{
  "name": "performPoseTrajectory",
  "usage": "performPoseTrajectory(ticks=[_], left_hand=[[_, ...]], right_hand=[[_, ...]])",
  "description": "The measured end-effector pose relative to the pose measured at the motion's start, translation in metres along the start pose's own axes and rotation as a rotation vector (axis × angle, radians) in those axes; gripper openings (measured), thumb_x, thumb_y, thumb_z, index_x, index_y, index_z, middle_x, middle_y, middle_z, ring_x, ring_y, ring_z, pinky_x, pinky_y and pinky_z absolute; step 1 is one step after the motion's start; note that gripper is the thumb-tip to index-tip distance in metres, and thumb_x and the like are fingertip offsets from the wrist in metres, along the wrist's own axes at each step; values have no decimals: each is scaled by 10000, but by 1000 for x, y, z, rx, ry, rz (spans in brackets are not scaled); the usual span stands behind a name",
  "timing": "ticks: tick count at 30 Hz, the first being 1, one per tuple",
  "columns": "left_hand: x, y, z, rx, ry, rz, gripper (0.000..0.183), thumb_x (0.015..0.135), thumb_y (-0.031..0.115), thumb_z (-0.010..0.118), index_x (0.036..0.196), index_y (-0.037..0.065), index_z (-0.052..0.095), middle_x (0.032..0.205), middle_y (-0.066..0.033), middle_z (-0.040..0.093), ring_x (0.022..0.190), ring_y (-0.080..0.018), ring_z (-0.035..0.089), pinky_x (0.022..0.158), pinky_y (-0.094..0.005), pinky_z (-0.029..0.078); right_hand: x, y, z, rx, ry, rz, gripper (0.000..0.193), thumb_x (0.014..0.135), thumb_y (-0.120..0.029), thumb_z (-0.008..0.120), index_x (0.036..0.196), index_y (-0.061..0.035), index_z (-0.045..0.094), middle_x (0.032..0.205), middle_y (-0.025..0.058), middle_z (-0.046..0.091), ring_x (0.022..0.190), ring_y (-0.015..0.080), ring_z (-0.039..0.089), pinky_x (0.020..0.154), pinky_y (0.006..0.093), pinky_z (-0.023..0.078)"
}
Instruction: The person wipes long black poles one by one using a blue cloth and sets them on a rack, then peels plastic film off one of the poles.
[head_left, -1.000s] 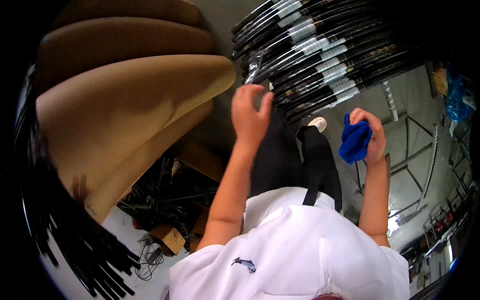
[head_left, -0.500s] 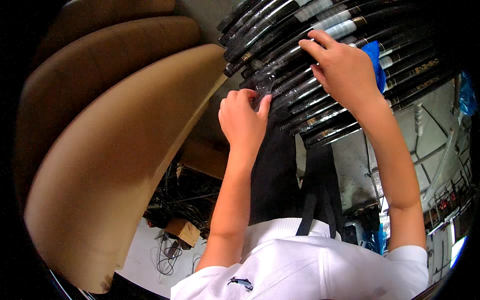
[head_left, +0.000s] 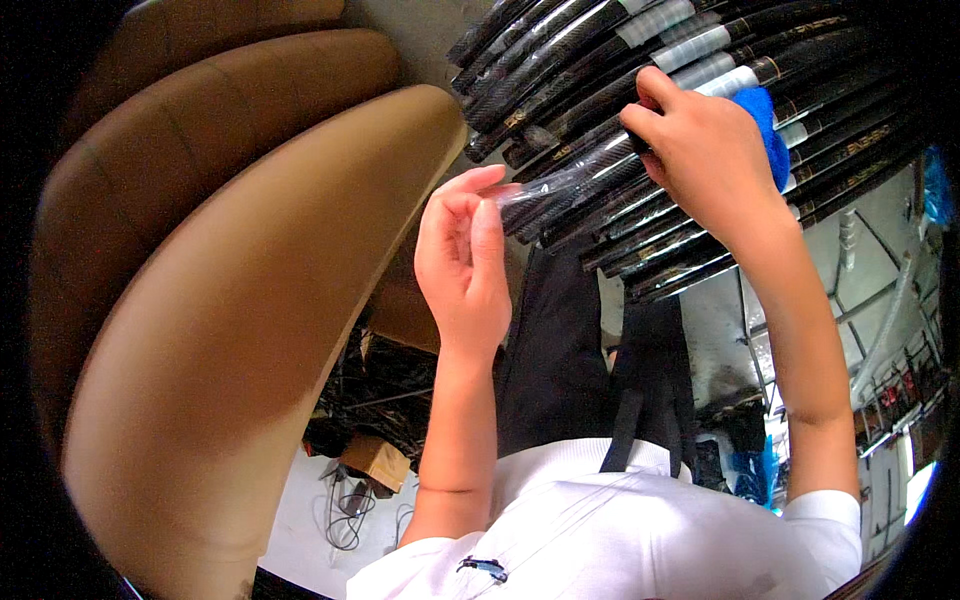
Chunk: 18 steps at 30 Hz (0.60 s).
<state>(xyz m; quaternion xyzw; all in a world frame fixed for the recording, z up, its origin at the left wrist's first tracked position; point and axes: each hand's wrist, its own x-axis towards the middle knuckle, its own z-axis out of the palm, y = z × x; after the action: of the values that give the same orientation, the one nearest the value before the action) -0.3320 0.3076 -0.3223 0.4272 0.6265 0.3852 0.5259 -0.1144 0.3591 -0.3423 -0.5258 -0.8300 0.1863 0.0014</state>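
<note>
Basically standing in a workshop w/ a bare grey floor, big brown boards curving up the left side, a small cardboard box and loose cables low down, metal frames off to the right. Main surface atm = a row of black rods, side by side, shiny plastic on them, pale bands partway along.

The rod being handled lies in that row, btwn the two hands. Long axis runs diagonally, near end pointing lower left at the left hand, the rest going upper right under the right hand. L fingers are half curled by the clear plastic at that end, can't tell if they're pinching it. R fingers are curled closed on the rod, blue cloth poking out beside that hand.
</note>
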Motion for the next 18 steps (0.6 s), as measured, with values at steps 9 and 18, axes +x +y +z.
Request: performPoseTrajectory(ticks=[9, 18], left_hand=[[21, 6, -18, -416, 91, -278, 188, 928, 190, 473, 914, 7, 511, 1034, -202, 596, 849, -210, 628, 784, -315, 511], [-12, -22, -46, -110, -62, -563, 114, 859, 123, 532, 773, 52, 511, 813, -90, 617, 653, -132, 559, 635, -243, 452]], right_hand=[[-22, -8, -18, 59, 85, 47, 281, 654, -47, 616, 928, -102, 587, 872, 36, 551, 673, 207, 603, 555, 322, 466], [-30, -9, -39, 143, 233, 156, 368, 641, 4, 641, 990, -106, 595, 1027, 39, 607, 802, 249, 611, 677, 321, 481]])
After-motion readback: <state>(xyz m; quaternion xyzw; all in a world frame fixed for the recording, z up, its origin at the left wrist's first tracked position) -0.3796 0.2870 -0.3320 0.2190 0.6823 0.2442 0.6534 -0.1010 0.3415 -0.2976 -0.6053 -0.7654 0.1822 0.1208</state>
